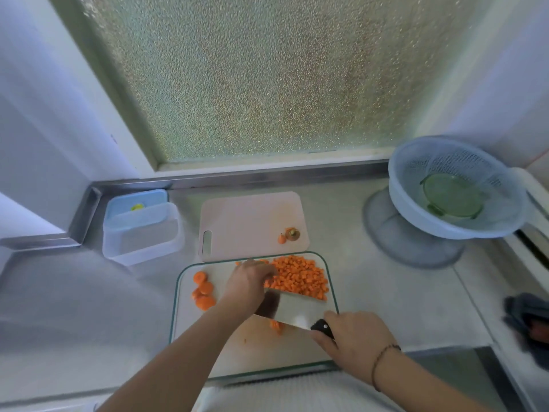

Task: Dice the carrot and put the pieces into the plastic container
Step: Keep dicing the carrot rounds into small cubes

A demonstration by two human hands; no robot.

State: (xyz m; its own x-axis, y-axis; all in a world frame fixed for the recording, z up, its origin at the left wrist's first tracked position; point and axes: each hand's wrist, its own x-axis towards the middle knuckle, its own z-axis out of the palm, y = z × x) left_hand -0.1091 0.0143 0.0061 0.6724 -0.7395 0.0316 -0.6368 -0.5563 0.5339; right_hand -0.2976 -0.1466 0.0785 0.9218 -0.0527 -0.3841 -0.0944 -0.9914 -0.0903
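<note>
Your right hand [353, 337] gripped the black handle of the cleaver [297, 307], fingers curled round it, the broad blade lying nearly flat over the glass board [184, 292]. Your left hand [248, 285] rested on the blade's far end, fingers pressed together and bent against the diced carrot [300, 276], which lay heaped just beyond and to the right of those fingertips. A few carrot slices [203, 289] sat to the left of that hand, apart from it. Well beyond the left fingers and off to their left stood the container [142, 233], open, with its lid [135, 203] behind. The carrot top [289, 234] lay on the pink board [249, 221], beyond the dice.
</note>
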